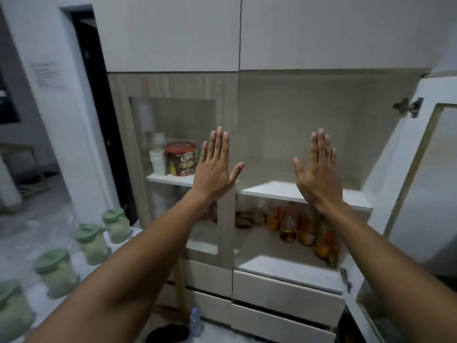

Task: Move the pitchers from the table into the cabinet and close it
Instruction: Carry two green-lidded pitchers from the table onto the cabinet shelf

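Head view: four pitchers with pale green lids and cloudy, whitish bodies stand in a slanting row on the white table, down to the left of the cabinet. They are blurred, so finer detail cannot be told.

The cabinet's right door is swung wide, its hinge showing at the top corner, while the left glass door is shut. Behind the open door the upper shelf lies bare on its right half. Behind the closed glass on the left half stand a stack of white cups and a round snack tin. On the shelf below, bottles and jars of amber and orange stuff crowd the back right. Beneath the cabinet's shelves are white drawers.

The left hand and right hand are raised in front of the cabinet, fingers straight and together, thumbs out, flat and spread, holding nothing. Whether either touches the cabinet cannot be told.
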